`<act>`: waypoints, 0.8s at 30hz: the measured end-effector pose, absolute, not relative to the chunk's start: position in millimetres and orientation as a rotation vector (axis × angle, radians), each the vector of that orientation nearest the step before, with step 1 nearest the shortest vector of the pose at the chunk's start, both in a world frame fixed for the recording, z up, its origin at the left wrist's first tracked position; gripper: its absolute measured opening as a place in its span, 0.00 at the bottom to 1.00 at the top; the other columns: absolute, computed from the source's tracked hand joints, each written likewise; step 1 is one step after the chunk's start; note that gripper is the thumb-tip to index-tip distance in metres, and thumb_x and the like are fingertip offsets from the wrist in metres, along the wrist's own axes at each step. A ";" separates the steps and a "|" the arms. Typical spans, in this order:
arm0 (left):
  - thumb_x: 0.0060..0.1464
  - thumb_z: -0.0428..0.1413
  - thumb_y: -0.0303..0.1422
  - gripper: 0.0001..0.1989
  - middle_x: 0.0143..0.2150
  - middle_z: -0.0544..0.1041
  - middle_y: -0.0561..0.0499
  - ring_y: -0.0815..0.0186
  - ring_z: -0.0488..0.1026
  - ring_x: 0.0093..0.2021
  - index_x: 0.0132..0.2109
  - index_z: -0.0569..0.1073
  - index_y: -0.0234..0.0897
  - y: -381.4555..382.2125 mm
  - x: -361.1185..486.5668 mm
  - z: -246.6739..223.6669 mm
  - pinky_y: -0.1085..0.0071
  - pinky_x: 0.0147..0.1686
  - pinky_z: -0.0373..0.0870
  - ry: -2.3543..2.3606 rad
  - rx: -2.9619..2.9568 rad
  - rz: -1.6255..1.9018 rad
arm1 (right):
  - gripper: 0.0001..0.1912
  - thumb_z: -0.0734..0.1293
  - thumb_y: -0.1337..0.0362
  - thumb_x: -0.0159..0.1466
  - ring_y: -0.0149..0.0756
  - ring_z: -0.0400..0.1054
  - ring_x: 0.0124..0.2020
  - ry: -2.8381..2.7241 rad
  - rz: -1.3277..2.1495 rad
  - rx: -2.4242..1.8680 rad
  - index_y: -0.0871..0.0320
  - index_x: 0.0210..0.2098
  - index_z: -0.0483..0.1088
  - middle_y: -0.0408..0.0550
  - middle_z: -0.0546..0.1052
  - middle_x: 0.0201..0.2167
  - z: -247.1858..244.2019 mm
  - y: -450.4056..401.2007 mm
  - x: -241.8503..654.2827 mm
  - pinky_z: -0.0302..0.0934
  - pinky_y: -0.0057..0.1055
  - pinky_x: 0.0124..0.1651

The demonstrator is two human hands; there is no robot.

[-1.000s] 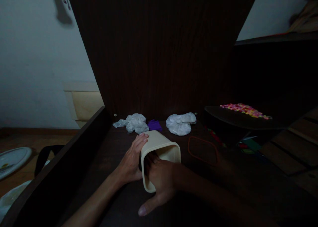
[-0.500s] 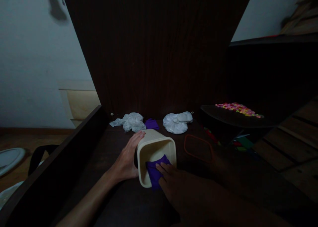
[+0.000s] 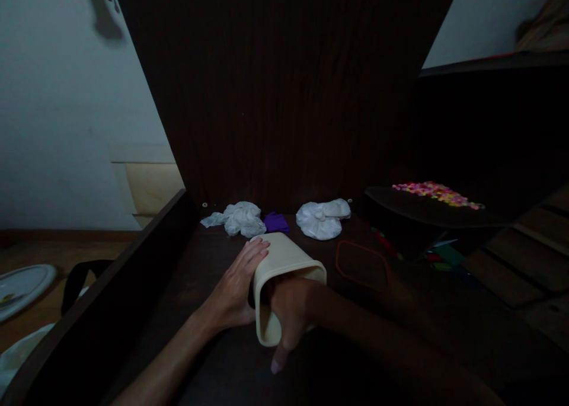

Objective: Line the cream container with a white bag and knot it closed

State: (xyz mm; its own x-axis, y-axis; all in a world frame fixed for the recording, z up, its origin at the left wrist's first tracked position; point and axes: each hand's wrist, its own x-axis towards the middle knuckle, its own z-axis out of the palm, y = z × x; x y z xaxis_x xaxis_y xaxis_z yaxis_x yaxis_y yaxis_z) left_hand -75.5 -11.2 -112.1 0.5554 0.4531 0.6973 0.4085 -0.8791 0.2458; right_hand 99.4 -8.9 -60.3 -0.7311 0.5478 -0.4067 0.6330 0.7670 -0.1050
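Observation:
A cream plastic bin (image 3: 284,252) with rounded corners lies tipped, its mouth turned towards me. My left hand (image 3: 242,287) grips its left side, fingers spread over the top edge and wrapped round the wall. My right hand (image 3: 296,308) reaches into the mouth. Its fingers are hidden inside, while the thumb sticks out below the rim, pointing down. The purple cloth that lay under these fingers is out of sight now. Behind the bin lies another folded purple cloth (image 3: 276,221), between two crumpled whitish plastic bags, one on the left (image 3: 242,219) and one on the right (image 3: 322,219).
A thin reddish-brown rounded frame (image 3: 362,266) lies to the right of the bin. Further right, a dark surface (image 3: 377,197) carries small pink and yellow pieces (image 3: 438,194). A raised dark board edge (image 3: 146,240) runs along the left, with a white lid-like object (image 3: 26,287) beyond it.
My right hand has pushed deeper into the bin, and the purple cloth has gone from view with it. The bin's mouth has tilted down a little; my left hand keeps its grip.

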 end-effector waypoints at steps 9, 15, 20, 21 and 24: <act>0.50 0.68 0.35 0.54 0.70 0.60 0.28 0.38 0.55 0.72 0.74 0.44 0.38 -8.6 -80.2 -110.2 0.35 0.68 0.56 0.752 2.759 1.193 | 0.48 0.76 0.41 0.49 0.67 0.68 0.59 2.664 -0.130 1.026 0.74 0.55 0.73 0.77 0.73 0.58 -78.4 -30.9 104.7 0.60 0.55 0.62; 0.47 0.69 0.36 0.56 0.70 0.61 0.31 0.38 0.58 0.71 0.74 0.44 0.42 -4.4 -82.8 -112.0 0.38 0.67 0.60 0.786 2.713 1.238 | 0.26 0.73 0.61 0.59 0.57 0.74 0.53 2.873 0.146 1.071 0.71 0.54 0.75 0.70 0.78 0.52 -97.4 -51.7 138.0 0.64 0.51 0.60; 0.44 0.72 0.40 0.60 0.70 0.61 0.32 0.38 0.60 0.70 0.75 0.43 0.42 -7.0 -82.0 -107.0 0.41 0.68 0.60 0.833 2.704 1.239 | 0.11 0.66 0.76 0.65 0.45 0.78 0.45 2.901 0.321 0.902 0.68 0.42 0.80 0.60 0.83 0.42 -69.1 -66.2 154.3 0.60 0.45 0.66; 0.44 0.72 0.40 0.61 0.71 0.60 0.32 0.38 0.59 0.70 0.75 0.42 0.42 -8.1 -81.8 -105.7 0.41 0.68 0.60 0.842 2.698 1.233 | 0.09 0.66 0.76 0.65 0.45 0.78 0.43 2.915 0.359 0.871 0.69 0.40 0.80 0.60 0.83 0.40 -63.7 -68.9 156.7 0.59 0.45 0.67; 0.43 0.72 0.42 0.64 0.72 0.57 0.31 0.37 0.59 0.71 0.75 0.40 0.41 -11.2 -81.9 -103.8 0.40 0.67 0.60 0.874 2.679 1.203 | 0.10 0.66 0.74 0.67 0.45 0.79 0.42 2.988 0.455 0.820 0.71 0.43 0.79 0.61 0.83 0.39 -54.1 -74.6 163.7 0.59 0.45 0.68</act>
State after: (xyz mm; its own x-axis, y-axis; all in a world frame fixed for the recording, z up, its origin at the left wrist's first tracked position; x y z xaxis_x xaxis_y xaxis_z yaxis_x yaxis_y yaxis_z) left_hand -81.9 -11.2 -103.8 0.5295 0.5288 0.6634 0.4677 -0.8343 0.2917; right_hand 163.7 -74.6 -54.1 -0.8629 0.5009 0.0667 0.4980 0.8208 0.2798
